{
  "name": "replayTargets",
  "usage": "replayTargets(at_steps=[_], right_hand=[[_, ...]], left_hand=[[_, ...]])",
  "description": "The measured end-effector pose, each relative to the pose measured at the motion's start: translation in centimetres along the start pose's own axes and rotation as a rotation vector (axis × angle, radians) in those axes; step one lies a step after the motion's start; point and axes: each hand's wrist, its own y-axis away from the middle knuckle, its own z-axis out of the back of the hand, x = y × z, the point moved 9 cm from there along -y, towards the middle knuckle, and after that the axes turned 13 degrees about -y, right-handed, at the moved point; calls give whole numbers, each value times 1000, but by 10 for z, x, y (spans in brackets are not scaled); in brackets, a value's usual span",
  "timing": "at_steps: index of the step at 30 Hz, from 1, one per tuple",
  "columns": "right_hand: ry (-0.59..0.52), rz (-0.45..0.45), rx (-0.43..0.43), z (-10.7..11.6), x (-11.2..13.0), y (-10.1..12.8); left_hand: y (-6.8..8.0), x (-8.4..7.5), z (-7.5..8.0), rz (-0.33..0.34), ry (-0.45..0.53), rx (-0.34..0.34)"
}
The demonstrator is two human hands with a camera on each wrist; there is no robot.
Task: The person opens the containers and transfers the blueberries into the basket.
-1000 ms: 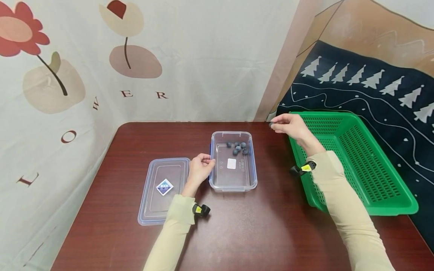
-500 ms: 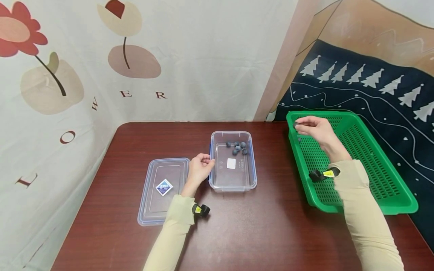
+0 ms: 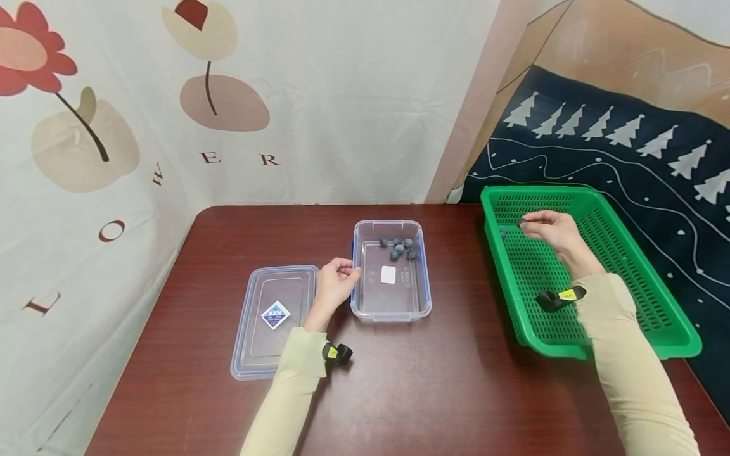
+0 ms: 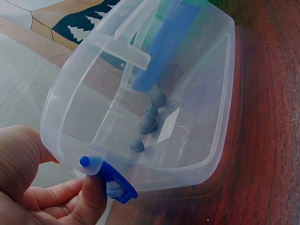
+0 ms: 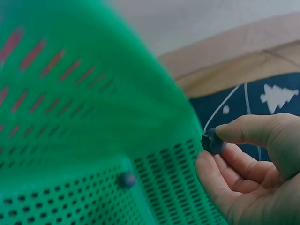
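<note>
A blueberry was pinched between thumb and fingertip of the right hand, held above the far left part of the green basket. Another berry lay on the basket floor near the far left corner. The left hand gripped the blue clip on the left rim of the clear box, which held several blueberries at its far end. The lid lay on the tabletop, just left of the box.
</note>
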Motion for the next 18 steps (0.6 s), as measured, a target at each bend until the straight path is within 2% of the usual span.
replayTargets(at_steps=[3,6,18], right_hand=[[83,-29,-25,6,-8,0],[121,-54,-55,11,-13,-1],[100,-149,-164,24,-24,-2]], left_hand=[[0,0,0,5,4,3],[0,0,0,6,6,2],[-1,0,-1,-2,0,-1]])
